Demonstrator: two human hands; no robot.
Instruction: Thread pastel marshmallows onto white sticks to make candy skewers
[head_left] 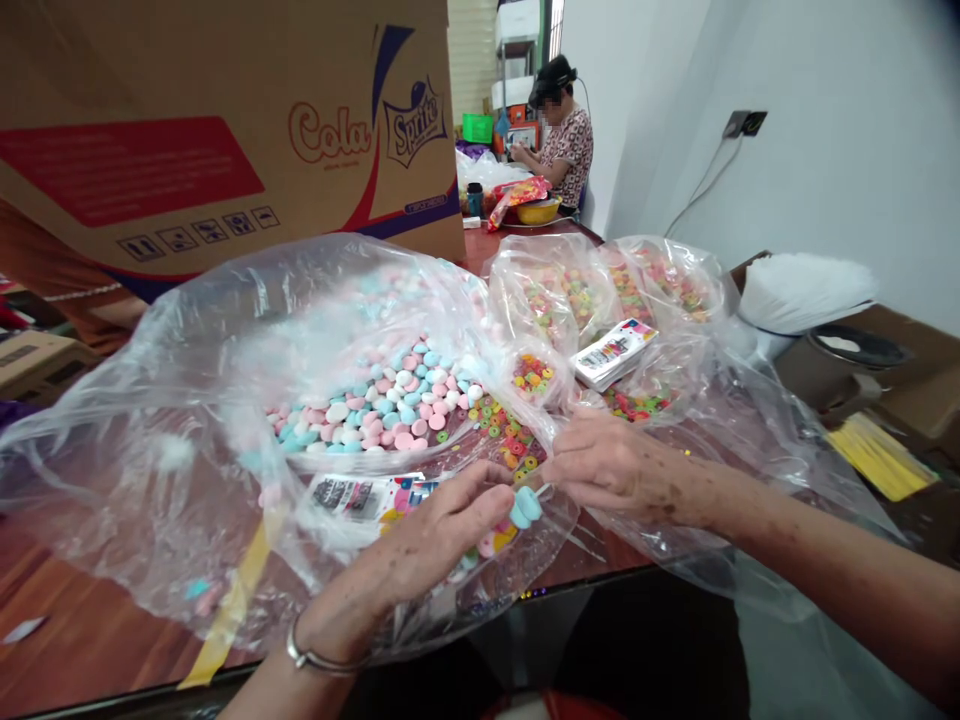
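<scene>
My left hand (427, 545) is closed, its fingertips pinching pale blue round candies (525, 505) over a small clear packet with a printed label (360, 497). My right hand (615, 465) is closed too, pinching the edge of that packet beside the blue candies. Just behind them a large clear bag (225, 330) holds a heap of pink, blue and white candies (382, 400). Small coloured ring candies (510, 435) lie between the heap and my hands.
A Cola/Sprite cardboard box (225, 130) stands at the back left. More clear bags of ring candies (585, 290) and a stack of printed labels (615, 352) lie at the right. Another person (566, 140) sits at the far end. Boxes (862, 360) stand at the right.
</scene>
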